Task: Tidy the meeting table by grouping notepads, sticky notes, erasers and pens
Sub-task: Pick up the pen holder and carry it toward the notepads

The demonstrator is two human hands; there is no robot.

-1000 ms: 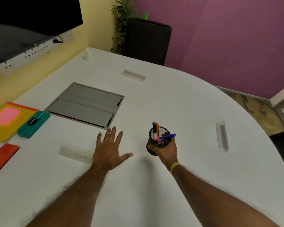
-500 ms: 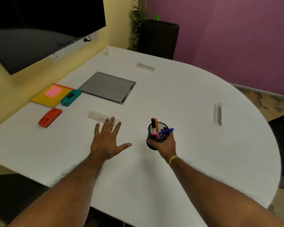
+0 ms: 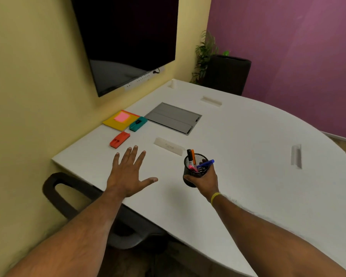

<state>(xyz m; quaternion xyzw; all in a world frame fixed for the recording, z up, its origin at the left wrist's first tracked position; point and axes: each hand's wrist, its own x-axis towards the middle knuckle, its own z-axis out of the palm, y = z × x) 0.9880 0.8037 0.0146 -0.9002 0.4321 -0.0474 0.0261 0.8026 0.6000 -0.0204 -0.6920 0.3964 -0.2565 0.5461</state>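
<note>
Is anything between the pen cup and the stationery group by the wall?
Yes: the clear name stand lies between the pen cup, gripped by the right hand, and the teal eraser.

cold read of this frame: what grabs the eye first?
The right hand grips a black mesh pen cup with markers sticking out, near the middle of the white table, while the left hand is spread open beside it. At the table's wall edge sits a bright cluster: a yellow notepad with a pink sticky note on it, a teal eraser beside it and a red eraser nearer. A big dark screen hangs above them.
</note>
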